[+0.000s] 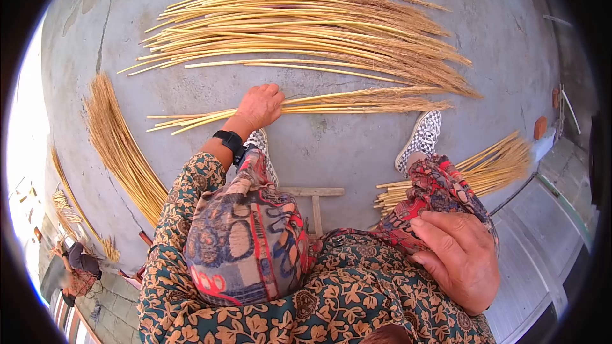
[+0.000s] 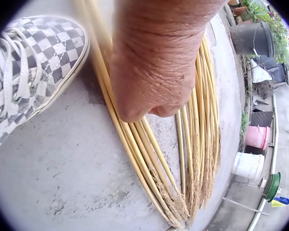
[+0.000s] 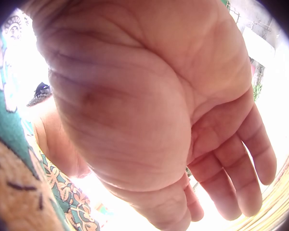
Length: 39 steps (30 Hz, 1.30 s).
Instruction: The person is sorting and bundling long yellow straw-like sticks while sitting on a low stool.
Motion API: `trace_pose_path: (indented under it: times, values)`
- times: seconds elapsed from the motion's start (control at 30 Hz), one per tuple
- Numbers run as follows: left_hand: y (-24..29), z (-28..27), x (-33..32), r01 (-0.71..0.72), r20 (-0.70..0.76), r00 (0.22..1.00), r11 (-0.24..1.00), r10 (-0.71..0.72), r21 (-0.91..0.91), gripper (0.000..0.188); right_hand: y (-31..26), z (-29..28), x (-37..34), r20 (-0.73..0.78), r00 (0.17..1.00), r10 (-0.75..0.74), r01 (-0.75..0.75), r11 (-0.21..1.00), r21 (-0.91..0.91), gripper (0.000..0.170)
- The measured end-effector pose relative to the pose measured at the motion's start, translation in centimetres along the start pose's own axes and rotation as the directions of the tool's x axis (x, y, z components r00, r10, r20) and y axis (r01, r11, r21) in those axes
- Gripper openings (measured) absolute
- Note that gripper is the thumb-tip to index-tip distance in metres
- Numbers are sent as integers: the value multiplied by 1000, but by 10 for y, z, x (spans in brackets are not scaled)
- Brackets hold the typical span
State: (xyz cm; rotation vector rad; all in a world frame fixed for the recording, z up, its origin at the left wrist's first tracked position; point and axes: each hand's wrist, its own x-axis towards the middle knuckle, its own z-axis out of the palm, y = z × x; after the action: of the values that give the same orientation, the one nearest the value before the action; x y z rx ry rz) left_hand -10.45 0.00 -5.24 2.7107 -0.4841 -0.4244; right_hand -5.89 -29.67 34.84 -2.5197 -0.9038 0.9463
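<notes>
My left hand (image 1: 261,105) reaches down to a small bundle of dry yellow stalks (image 1: 357,103) with feathery brown heads. Its fingers are curled round the stalks near their bare ends; the bundle's heads point right, towards one shoe. Seen in the left wrist view, the fist (image 2: 151,82) covers the gripped part, and stalks (image 2: 144,139) run out beyond it. My right hand (image 1: 462,261) is over the right knee, holding nothing. In the right wrist view its palm (image 3: 125,110) faces the camera, with the fingers loosely extended.
A wide spread of stalks (image 1: 287,32) lies farther out on the grey concrete. Other bundles lie at the left (image 1: 124,140) and right (image 1: 491,169). Checkered shoes (image 1: 424,134) flank a wooden T-shaped piece (image 1: 312,191). Another person (image 1: 83,271) is at lower left.
</notes>
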Motion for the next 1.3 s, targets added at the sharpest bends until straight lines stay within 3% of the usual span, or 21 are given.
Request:
trace_pose_path:
  times: [0.03,0.13,0.23,0.33,0.53,0.57,0.77,0.87,0.97,1.1,1.3]
  values:
    - [2,-4,2,-2,38,999,1000,3,-22,16,0,0,0,2,1000,-2,2,1000,0,54]
    - [1,-6,24,22,-157,987,1000,-23,-7,30,0,2,0,5,1000,-6,6,1000,-2,54]
    - [-7,-10,48,-24,-352,934,993,64,116,42,-1,2,-2,7,1000,-5,5,1000,-8,54]
    - [-12,-10,56,129,-243,964,987,-103,95,45,0,3,-2,4,1000,-6,6,1000,-3,54]
    - [4,3,32,120,-203,973,992,-112,32,45,-1,1,0,8,1000,4,-4,1000,1,54]
    - [6,9,29,108,-260,960,994,-99,21,43,-1,1,0,10,1000,2,-2,1000,-1,54]
    - [0,12,32,51,-300,953,999,-52,-11,36,-1,3,-1,-3,1000,-14,14,1000,-15,54]
    - [-5,2,47,180,-231,955,983,-184,-39,30,-2,4,-3,-3,1000,-8,8,1000,-17,53]
    - [-12,-14,58,224,-251,941,974,-226,-38,23,-3,4,-2,9,1000,-4,4,1000,-11,53]
    - [-34,-10,65,174,-115,981,968,-155,179,17,-5,1,1,22,1000,4,-4,1000,-5,52]
    - [-30,-20,62,173,-297,947,975,-127,136,16,-2,3,0,4,1000,-1,1,1000,4,51]
